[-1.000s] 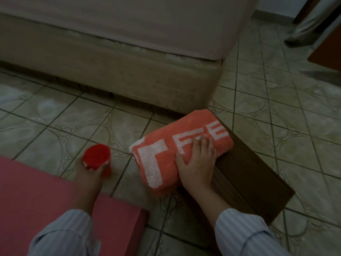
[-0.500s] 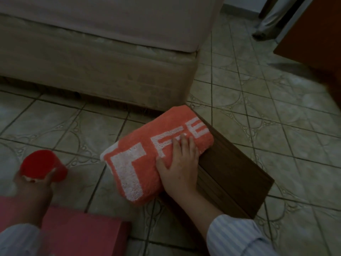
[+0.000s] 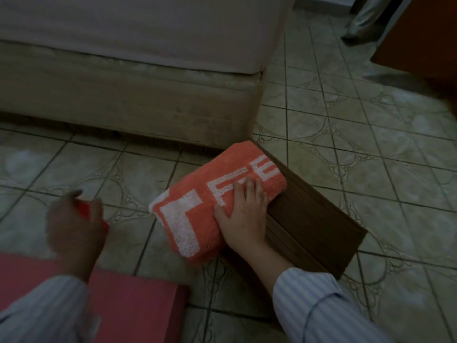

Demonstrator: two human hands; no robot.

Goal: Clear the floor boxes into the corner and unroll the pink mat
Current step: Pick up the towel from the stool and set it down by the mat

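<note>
While my right hand (image 3: 243, 214) presses flat on the orange towel (image 3: 212, 201) atop the wooden box (image 3: 311, 224), my left hand (image 3: 74, 224) grips a red cup (image 3: 85, 209) above the pink mat (image 3: 128, 305).

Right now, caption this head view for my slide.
Right hand presses orange towel on wooden box; left hand grips red cup.

We are seeing towel (image 3: 212, 206) lying on box (image 3: 311, 226), overhanging its left edge; bed (image 3: 128, 95) standing behind; mat (image 3: 138, 308) lying front-left; cup (image 3: 85, 210) sitting left of towel.
</note>
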